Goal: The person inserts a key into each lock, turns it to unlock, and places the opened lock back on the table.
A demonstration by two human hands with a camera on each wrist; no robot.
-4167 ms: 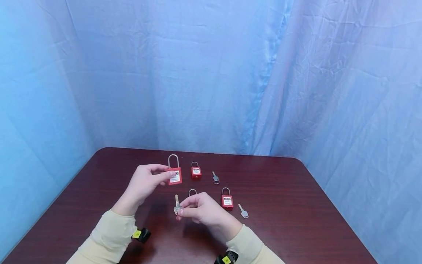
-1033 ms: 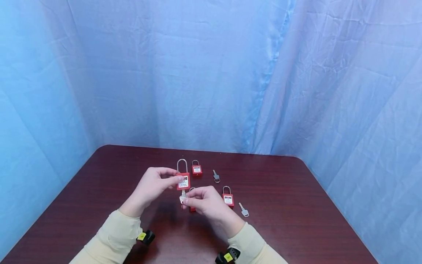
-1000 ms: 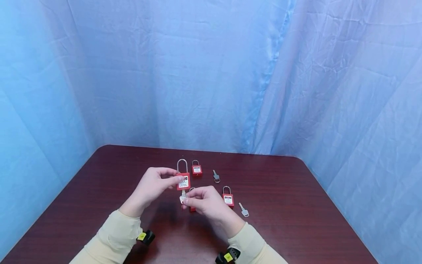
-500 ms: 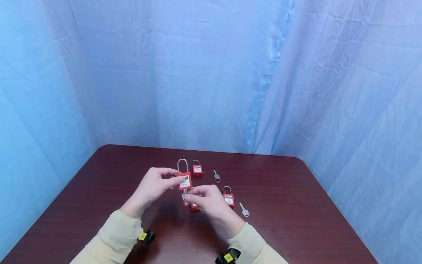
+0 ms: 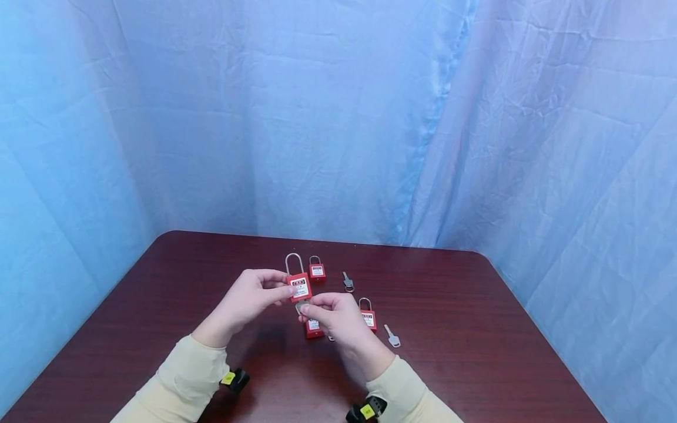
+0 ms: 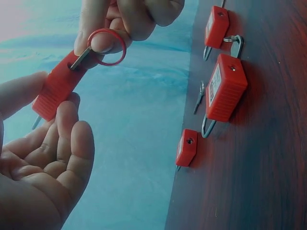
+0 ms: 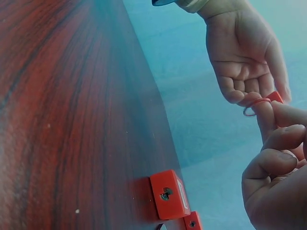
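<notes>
My left hand grips a red padlock with a long steel shackle by its body, held upright above the table. My right hand pinches a key just beneath it. In the left wrist view the key sits in the keyhole in the padlock bottom, its red ring at my right fingertips. In the right wrist view only a corner of the padlock and the ring show between both hands.
Three smaller red padlocks lie on the dark wooden table: one at the back, one under my right hand, one to its right. Two loose keys lie nearby. Blue cloth surrounds the table.
My right hand has risen with the key to the bottom of the padlock, and both hands have drifted slightly right. The padlock on the table below my right hand now shows.
</notes>
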